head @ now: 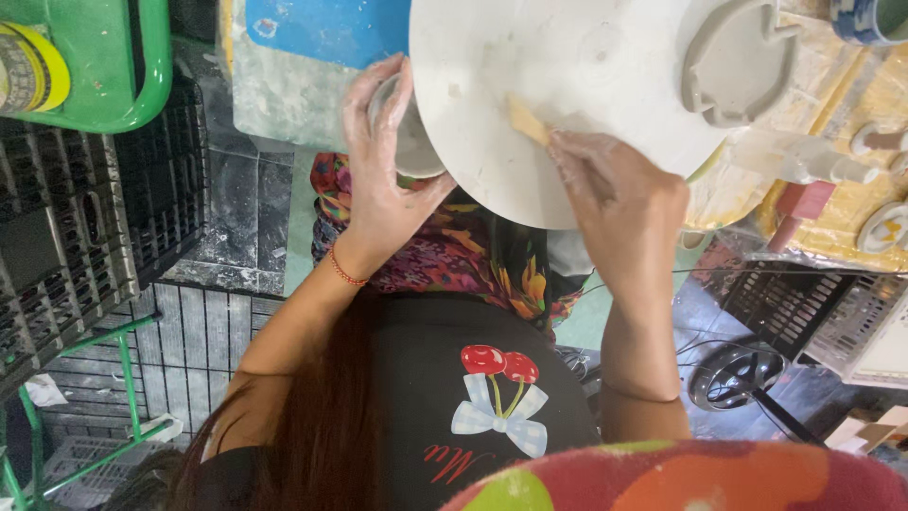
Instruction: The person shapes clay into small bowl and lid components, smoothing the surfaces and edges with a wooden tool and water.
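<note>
Here the left hand (383, 180) wraps a small pale clay cup (407, 132), tucked against the left rim of the round white clay-smeared board (558, 85). Just right of it, the right hand (619, 203) pinches a flat wooden tool (528, 120), slanting up-left across the board toward the cup.

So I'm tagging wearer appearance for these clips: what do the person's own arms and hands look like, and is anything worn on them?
Both arms are bare, with no sleeves or gloves. The left hand has a thin red string bracelet at the wrist. The right hand wears nothing visible. Both hands are dusted with pale, dried clay-like residue.
</note>
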